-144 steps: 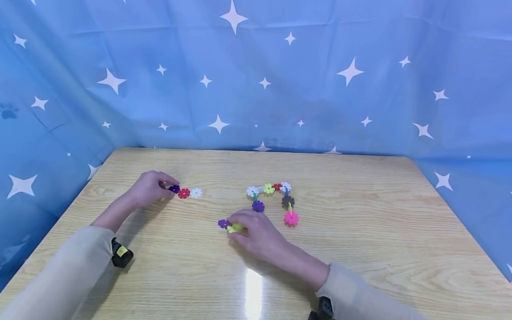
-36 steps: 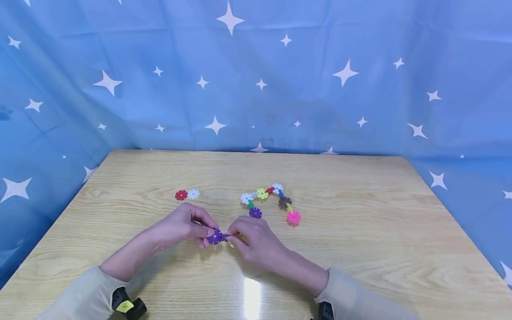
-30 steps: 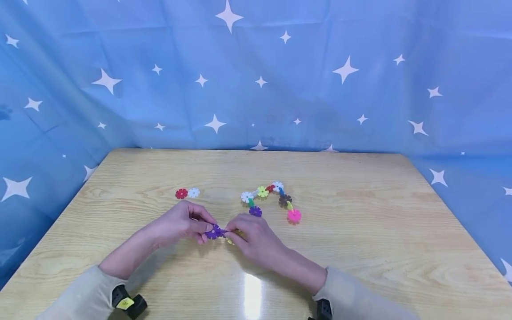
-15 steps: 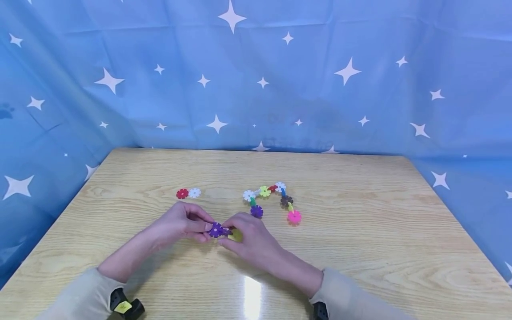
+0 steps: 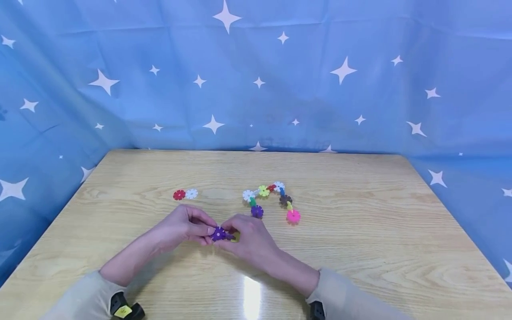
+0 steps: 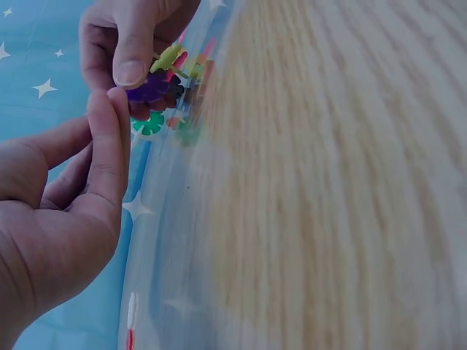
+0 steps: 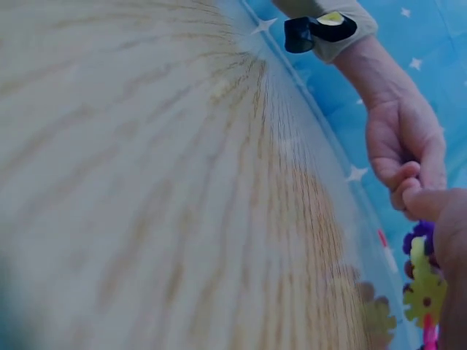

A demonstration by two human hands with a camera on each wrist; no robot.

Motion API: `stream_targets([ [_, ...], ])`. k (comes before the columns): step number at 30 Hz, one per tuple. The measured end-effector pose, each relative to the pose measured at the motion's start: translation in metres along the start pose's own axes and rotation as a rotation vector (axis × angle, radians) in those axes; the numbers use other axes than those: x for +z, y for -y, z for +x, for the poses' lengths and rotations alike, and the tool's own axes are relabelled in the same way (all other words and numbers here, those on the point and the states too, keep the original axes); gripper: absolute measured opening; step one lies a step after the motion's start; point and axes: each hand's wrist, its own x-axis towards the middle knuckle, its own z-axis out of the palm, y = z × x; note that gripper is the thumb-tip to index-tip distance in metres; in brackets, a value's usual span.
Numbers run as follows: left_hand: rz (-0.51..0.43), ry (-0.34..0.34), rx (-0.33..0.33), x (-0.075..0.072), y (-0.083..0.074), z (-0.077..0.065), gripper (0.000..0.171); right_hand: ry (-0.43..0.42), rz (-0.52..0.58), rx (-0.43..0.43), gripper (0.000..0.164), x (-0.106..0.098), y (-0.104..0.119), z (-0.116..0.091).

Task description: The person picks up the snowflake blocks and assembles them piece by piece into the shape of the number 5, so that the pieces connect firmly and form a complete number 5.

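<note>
My left hand pinches a purple snowflake disc between thumb and fingers, its flat face toward the head camera. Close on its right, my right hand grips a short linked piece with a yellow-green disc and a second purple disc, partly covered by the fingers. Both hands' fingertips nearly meet just above the table. In the right wrist view the yellow-green disc hangs below the right thumb. Whether the two purple discs are slotted together cannot be made out.
Behind the right hand lies a bent chain of linked discs, from a purple disc through a white disc to a pink disc. A red disc and a white disc lie farther left on the wooden table.
My left hand has picked up the purple disc beside the red one and brought it right, to the right hand's piece. In the last second, the right fingers have shifted their grip slightly.
</note>
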Motion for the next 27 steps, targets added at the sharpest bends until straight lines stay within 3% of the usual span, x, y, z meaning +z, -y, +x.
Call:
stream_targets([
  [5,0.083,-0.046,0.025,-0.011,0.002,-0.002,0.029,0.016,-0.059,-0.002,0.032,0.001,0.004,-0.001],
  [12,0.388,-0.279,0.063,-0.053,-0.002,0.005,0.027,0.056,-0.087,0.048,0.033,-0.005,0.006,-0.002],
  [16,0.452,-0.37,0.063,-0.076,-0.003,0.008,0.028,0.08,-0.084,0.057,0.033,-0.007,0.005,-0.003],
  [22,0.504,-0.397,0.028,-0.096,-0.003,0.014,0.041,0.095,-0.079,0.006,0.034,-0.008,0.004,-0.004],
  [27,0.724,-0.386,0.056,-0.103,0.0,0.02,0.042,0.119,-0.08,0.014,0.034,-0.012,0.003,-0.005],
])
